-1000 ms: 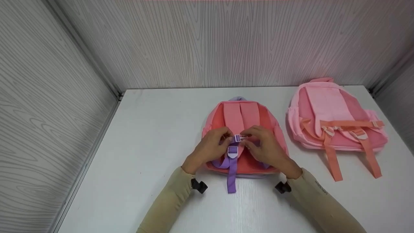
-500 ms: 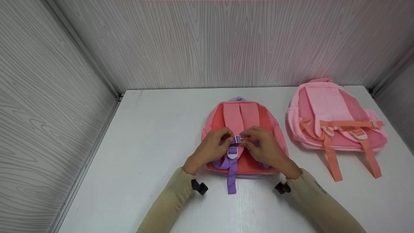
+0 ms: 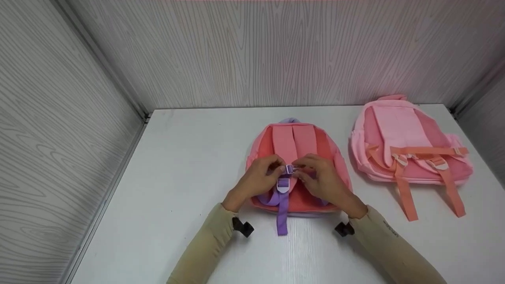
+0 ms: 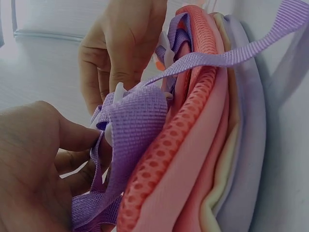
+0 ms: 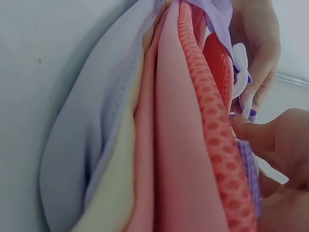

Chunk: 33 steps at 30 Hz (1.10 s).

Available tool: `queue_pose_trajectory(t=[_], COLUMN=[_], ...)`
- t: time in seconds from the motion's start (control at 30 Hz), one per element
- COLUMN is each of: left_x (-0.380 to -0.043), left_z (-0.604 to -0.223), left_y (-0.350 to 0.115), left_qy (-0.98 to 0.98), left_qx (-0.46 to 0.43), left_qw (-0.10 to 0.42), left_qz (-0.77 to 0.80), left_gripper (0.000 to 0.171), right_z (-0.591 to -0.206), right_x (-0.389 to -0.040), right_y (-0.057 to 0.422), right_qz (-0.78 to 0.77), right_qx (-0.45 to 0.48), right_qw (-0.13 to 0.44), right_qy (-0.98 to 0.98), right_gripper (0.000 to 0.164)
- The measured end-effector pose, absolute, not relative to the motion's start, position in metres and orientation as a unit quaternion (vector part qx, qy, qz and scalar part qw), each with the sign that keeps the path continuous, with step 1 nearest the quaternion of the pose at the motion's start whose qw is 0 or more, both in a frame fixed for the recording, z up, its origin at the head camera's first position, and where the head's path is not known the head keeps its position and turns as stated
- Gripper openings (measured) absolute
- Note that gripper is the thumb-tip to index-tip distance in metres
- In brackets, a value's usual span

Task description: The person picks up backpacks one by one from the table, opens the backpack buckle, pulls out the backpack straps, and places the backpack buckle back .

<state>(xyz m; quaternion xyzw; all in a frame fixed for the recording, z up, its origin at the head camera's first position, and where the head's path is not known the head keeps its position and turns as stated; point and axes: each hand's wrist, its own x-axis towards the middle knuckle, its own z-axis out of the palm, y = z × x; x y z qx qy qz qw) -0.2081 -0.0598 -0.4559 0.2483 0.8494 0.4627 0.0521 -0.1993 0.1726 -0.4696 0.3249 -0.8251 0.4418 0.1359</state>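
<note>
A coral-pink backpack [image 3: 268,144] with a lavender far side lies on the white table, shoulder straps facing up. Over its lower middle, my left hand [image 3: 258,177] pinches a small white buckle [image 3: 290,169] threaded with purple webbing. Facing it, my right hand [image 3: 325,179] pinches the buckle's right end between thumb and fingers. Just below, a white strap adjuster [image 3: 283,186] carries a purple strap [image 3: 282,217] that hangs past the bag's bottom edge. In the left wrist view, purple webbing [image 4: 137,121] partly covers the left fingertips. The right wrist view shows both hands close together beside the mesh padding [image 5: 212,116].
A second, light pink backpack [image 3: 402,122] lies at the right with orange straps [image 3: 406,197] trailing toward the front. Wood-grain panels [image 3: 244,55] stand behind the table and at both sides. Table surface [image 3: 177,177] extends to the left of the coral backpack.
</note>
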Motion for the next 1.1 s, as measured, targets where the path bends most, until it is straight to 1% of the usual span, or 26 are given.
queue_pose_trajectory(t=[0.57,0.7,0.93,1.1], left_x=[-0.2085,-0.2095,-0.2095,-0.2098], left_z=[-0.4573,-0.4606,-0.4612,-0.4554], left_y=[-0.0582,-0.0570,-0.0575,-0.0633], left_qy=[0.834,0.822,0.826,0.837], left_qx=[0.238,0.237,0.218,0.228], left_qw=[0.085,0.097,0.091,0.087], left_qz=[0.491,0.508,0.513,0.490], left_gripper=[0.014,0.015,0.016,0.018], right_z=[-0.4697,-0.4698,-0.4693,-0.4687], right_x=[-0.1994,-0.1978,-0.1966,-0.1972], right_y=[0.1717,0.1719,0.1722,0.1724], right_qz=[0.431,0.436,0.444,0.452], right_qx=[0.309,0.303,0.292,0.292], right_qw=[0.129,0.117,0.104,0.107], right_qy=[-0.838,-0.839,-0.841,-0.836], right_gripper=[0.024,0.025,0.026,0.023])
